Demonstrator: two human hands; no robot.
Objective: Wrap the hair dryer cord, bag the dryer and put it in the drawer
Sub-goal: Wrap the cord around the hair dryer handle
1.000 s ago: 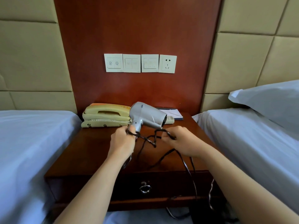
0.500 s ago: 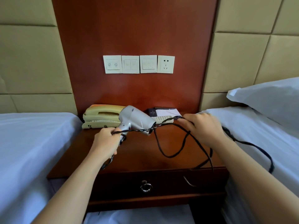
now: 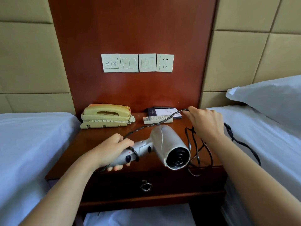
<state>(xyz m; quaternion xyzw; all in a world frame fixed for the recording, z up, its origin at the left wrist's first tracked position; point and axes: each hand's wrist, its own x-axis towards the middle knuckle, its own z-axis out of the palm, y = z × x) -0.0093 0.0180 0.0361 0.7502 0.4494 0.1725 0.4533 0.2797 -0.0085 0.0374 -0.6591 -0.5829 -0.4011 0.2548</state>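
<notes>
left hand (image 3: 112, 150) grips the hair dryer (image 3: 162, 147) handle at centre frame; right hand (image 3: 206, 124) pinches the cord (image 3: 156, 124) taut. the slack loops at lower right could snag the nightstand (image 3: 101, 137) edge and tangle the wrap.

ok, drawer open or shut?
Shut. The drawer front sits flush in the nightstand, no interior showing; its ring pull hangs untouched.

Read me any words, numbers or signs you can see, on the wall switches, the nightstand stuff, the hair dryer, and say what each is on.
Leftmost switch plate: two round signs, a crossed-out circle and a circle holding a "Z"-like mark.
Dark booklet: pale crest and lettering, too small to read.
Remote control: key labels too blurred.
Hair dryer: a red mark on the handle, no legible text.
</notes>
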